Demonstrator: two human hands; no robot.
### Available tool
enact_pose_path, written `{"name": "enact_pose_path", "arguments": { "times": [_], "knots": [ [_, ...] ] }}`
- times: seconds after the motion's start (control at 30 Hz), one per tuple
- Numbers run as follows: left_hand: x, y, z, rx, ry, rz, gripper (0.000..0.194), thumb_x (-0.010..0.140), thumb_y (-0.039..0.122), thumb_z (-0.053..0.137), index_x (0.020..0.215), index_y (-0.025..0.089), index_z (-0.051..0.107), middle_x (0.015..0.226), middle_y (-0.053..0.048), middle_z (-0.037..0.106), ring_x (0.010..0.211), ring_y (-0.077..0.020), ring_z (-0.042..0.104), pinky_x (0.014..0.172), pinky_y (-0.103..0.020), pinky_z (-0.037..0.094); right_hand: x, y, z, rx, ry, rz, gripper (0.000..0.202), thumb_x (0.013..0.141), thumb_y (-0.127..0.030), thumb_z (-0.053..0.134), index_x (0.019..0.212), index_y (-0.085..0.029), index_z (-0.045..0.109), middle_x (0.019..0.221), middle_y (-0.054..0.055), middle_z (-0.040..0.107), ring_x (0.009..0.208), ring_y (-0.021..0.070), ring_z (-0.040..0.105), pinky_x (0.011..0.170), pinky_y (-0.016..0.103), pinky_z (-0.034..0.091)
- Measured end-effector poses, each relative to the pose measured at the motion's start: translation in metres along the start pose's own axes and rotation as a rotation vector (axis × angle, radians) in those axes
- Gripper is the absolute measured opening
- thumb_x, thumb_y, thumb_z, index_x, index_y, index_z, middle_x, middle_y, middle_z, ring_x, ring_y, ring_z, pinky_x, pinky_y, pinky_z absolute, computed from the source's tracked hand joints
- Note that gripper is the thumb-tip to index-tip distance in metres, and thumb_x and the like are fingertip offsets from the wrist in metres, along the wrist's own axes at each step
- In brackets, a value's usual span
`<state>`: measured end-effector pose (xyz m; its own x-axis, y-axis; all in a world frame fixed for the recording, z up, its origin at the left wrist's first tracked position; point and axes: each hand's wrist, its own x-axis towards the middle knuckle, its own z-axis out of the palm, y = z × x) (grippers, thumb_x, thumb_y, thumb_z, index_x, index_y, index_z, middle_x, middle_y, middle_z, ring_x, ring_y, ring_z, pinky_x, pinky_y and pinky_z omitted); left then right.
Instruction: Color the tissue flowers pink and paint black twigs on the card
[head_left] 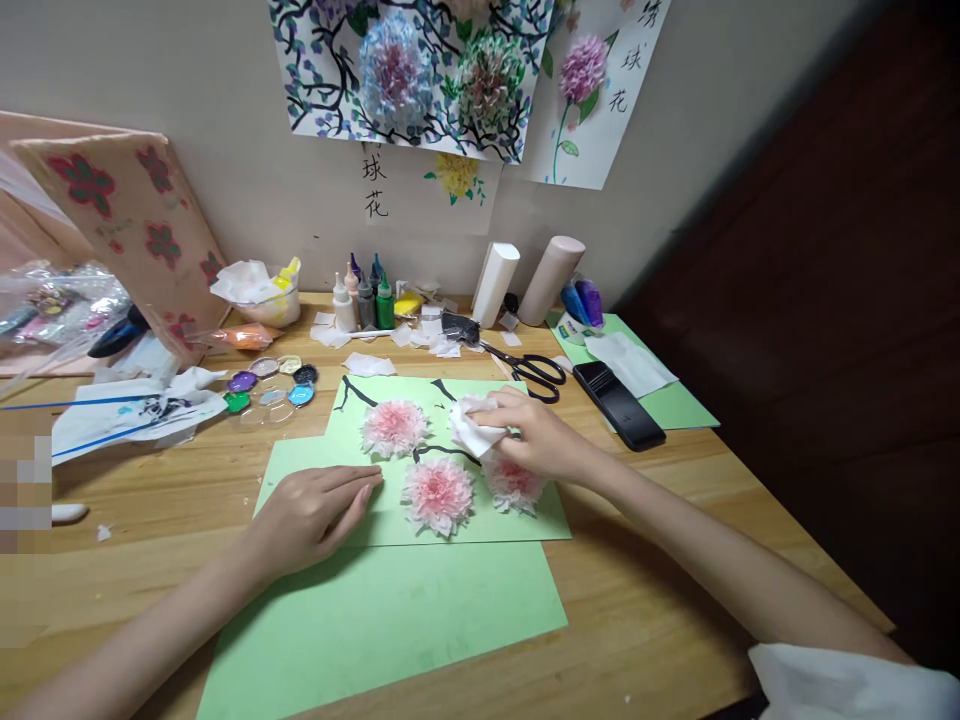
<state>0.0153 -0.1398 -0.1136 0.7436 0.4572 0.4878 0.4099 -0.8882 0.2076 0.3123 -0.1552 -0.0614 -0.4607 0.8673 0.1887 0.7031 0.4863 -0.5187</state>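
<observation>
My right hand [525,432] pinches a crumpled white tissue [477,428] over the upper right of a green sheet [360,520]. Under and beside that hand is a pink and white paper flower [514,486], partly covered. Two more such flowers lie on the sheet, one at the upper left [394,428] and one at the lower middle [438,496]. Dark painted branches [448,452] run between them. My left hand [319,508] rests flat on the sheet's left part, its fingers stretched out and holding nothing.
Another green sheet [390,630] lies underneath. Behind are black scissors [536,372], a phone [619,405], paint bottles [365,300], white and pinkish bottles and paper scraps. To the left are a round paint palette [271,398] and a stained cloth [135,408]. Flower pictures hang on the wall.
</observation>
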Motion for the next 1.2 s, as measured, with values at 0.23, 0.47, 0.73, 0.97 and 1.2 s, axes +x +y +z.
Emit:
{"name": "enact_pose_path", "arguments": {
  "times": [0.23,0.47,0.73,0.97,1.2],
  "knots": [
    [-0.002,-0.003,-0.001,-0.064,-0.163,-0.052,0.031,0.090,0.023,0.040,0.101,0.019,0.068,0.108,-0.003,0.067,0.087,-0.0172,0.068,0.072,-0.025,0.057,0.025,-0.002,0.034,-0.437,-0.180,-0.084,0.018,0.081,-0.012,0.054,0.094,-0.016,0.065,0.083,0.008,0.058,0.083,0.0195,0.044,0.067,0.029,0.034],
    [-0.001,0.000,-0.003,-0.092,-0.238,-0.100,0.034,0.091,0.026,0.037,0.105,0.019,0.067,0.110,-0.001,0.065,0.092,-0.0167,0.066,0.080,-0.026,0.055,0.025,-0.006,0.031,-0.560,-0.354,-0.153,0.012,0.076,-0.008,0.056,0.072,-0.015,0.065,0.075,0.008,0.059,0.079,0.0189,0.044,0.065,0.030,0.030],
    [0.000,-0.007,-0.014,-0.186,-0.277,-0.173,0.036,0.093,0.027,0.033,0.106,0.021,0.066,0.112,-0.002,0.065,0.096,-0.0163,0.065,0.082,-0.029,0.053,0.025,-0.017,-0.005,-0.182,-0.198,-0.123,0.019,0.080,-0.015,0.052,0.085,-0.021,0.070,0.079,0.005,0.063,0.075,0.0164,0.047,0.067,0.028,0.034],
    [-0.029,-0.014,-0.041,-0.068,-0.083,-0.238,0.024,0.090,0.028,0.045,0.098,0.019,0.066,0.099,-0.004,0.070,0.088,-0.0159,0.065,0.076,-0.026,0.050,0.050,-0.051,0.014,0.024,-0.139,-0.171,0.024,0.082,-0.014,0.050,0.093,-0.022,0.069,0.085,0.004,0.064,0.079,0.0169,0.048,0.069,0.028,0.036],
    [-0.051,-0.004,-0.043,-0.041,-0.240,-0.118,0.028,0.091,0.022,0.041,0.083,0.018,0.068,0.084,-0.002,0.069,0.070,-0.0136,0.063,0.061,-0.023,0.044,0.067,-0.078,0.090,-0.340,-0.318,-0.487,0.017,0.086,-0.016,0.050,0.091,-0.016,0.066,0.078,0.007,0.061,0.076,0.0178,0.045,0.064,0.029,0.031]
  ]
}}
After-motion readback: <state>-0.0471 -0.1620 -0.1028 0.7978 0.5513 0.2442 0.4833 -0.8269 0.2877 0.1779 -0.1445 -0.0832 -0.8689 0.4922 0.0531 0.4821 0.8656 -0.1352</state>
